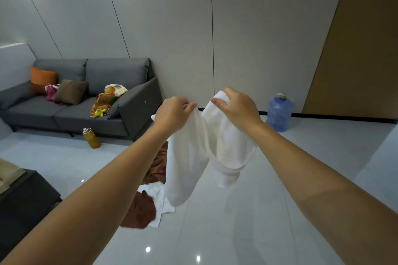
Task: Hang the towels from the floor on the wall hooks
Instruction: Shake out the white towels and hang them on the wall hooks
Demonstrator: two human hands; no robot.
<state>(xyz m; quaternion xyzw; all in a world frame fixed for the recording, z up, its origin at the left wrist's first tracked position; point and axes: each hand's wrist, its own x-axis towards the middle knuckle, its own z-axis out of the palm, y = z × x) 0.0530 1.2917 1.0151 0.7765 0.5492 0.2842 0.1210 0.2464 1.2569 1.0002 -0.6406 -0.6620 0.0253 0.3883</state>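
Okay: the white towel (pixel 193 157) is up in the air, in front of the grey wall (pixel 172 28). Both hands hold its top edge, left hand (pixel 172 112) pinching one bunch, right hand (pixel 237 107) curled round the other. It sags in a deep fold between them, with the lower ends hanging free over the floor (pixel 258 221).

Judging by the drape it's soft, light and limp, not fragile, and won't slip. It holds no shape, so I'd grip the top hem or corners and spread it out before hanging.

Below it, brown cloth (pixel 141 211) and a second white towel (pixel 160 202) lie heaped on the floor. No hooks in view.

Further out are an amber bottle (pixel 91 137) by the grey sofa (pixel 86 114) and a blue water jug (pixel 279 112) at the wall. No readable labels or writing anywhere.
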